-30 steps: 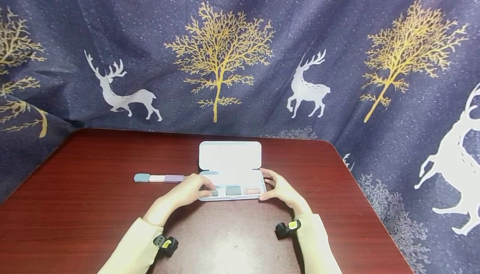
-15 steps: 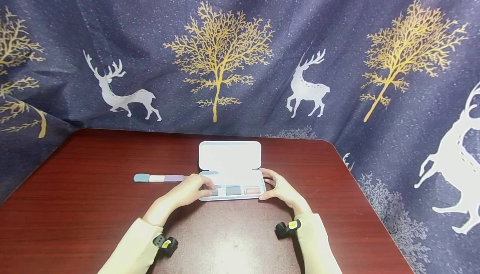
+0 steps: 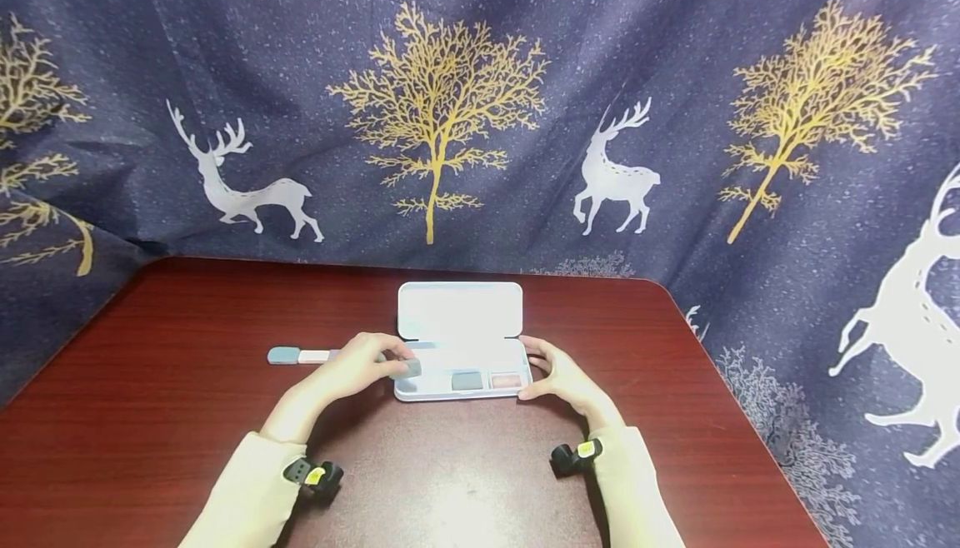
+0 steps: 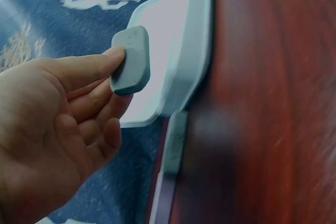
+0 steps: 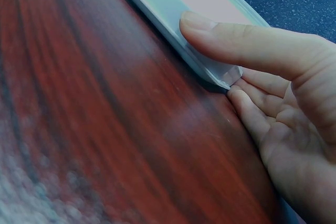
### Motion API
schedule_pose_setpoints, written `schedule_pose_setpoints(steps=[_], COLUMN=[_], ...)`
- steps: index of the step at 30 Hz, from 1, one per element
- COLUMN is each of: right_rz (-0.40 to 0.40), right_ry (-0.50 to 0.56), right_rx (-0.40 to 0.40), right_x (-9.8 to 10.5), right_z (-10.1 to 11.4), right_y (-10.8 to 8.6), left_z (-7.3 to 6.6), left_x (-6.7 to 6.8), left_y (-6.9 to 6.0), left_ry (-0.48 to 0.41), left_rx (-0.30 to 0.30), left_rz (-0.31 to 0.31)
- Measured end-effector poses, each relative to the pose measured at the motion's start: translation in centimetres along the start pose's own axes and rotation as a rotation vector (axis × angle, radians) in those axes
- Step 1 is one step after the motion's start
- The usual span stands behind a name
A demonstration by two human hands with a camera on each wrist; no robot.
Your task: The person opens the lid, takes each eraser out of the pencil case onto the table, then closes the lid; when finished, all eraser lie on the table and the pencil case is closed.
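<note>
"Two hands busy. Which step is this?"

"Taking a piece out of the case [image 3: 463,355], I'd judge. The left hand [image 3: 360,365] has a block [image 4: 131,61] pinched between thumb and fingers, raised over the case's left end."

"And the right hand [image 3: 562,376]?"

"Clamped on the case's right end, thumb over the rim, fingers curled at the outside. The case lies near the worktop [image 3: 187,431]'s far edge, its lid [image 3: 460,311] open toward that edge."

"What does the next move call for?"

"Probably keeping that pinch firm and clearing the case's left edge, with the right hand steadying. Any move leftward should avoid knocking the row [image 3: 313,356]."

"Does the head view show the whole row?"

"No, the left hand covers its near end. The left wrist view shows a green piece [image 4: 176,142] there, close by the case; whether they touch, I can't tell."

"What do the wrist views miss?"

"Grey [image 3: 467,381] and pink [image 3: 506,381] blocks along the case's front edge. Only the head view has those."
</note>
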State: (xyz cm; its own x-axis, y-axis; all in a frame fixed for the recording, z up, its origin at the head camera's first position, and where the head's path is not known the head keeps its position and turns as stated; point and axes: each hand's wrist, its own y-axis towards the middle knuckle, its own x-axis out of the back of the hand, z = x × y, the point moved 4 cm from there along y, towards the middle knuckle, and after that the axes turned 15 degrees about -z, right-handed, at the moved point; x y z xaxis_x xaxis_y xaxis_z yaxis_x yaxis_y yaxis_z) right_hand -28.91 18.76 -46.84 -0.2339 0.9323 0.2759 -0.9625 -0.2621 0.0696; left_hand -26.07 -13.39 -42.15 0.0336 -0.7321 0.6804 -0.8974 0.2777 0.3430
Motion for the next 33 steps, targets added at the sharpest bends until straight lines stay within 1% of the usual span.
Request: schedule_pose_setpoints(steps=[4,7,11,13,16,24,27,33], right_rz=[-0.002,-0.004,-0.006,-0.008,-0.008,-0.009,-0.01,-0.01], right_ry=[0.002,-0.007,-0.019,-0.019,-0.019,-0.021,-0.021,-0.024], right_rx=[-0.002,-0.001,0.003,0.002,0.003,0.016,0.019,0.022], right_x=[0.0,0.1,0.1,0.0,0.0,0.0,0.0,0.1], right_z=[0.1,0.0,-0.1,-0.1,0.0,-0.1,-0.1,-0.3], right_y=[0.0,0.1,0.1,0.1,0.1,0.2,0.2,0.2], left_z=[0.6,1.1,1.6,1.7,1.9,2.0,2.1,2.3], left_x=[1.2,1.8,2.0,1.9,1.8,1.1,1.0,0.8], left_y=[-0.1,-0.3,-0.7,-0.8,-0.9,-1.0,-1.0,-0.9], left_ry=[-0.002,0.008,0.036,0.044,0.057,0.096,0.107,0.13], left_rx=[0.023,0.061,0.118,0.125,0.125,0.098,0.103,0.094], left_rz=[0.013,0.047,0.112,0.137,0.154,0.162,0.15,0.121])
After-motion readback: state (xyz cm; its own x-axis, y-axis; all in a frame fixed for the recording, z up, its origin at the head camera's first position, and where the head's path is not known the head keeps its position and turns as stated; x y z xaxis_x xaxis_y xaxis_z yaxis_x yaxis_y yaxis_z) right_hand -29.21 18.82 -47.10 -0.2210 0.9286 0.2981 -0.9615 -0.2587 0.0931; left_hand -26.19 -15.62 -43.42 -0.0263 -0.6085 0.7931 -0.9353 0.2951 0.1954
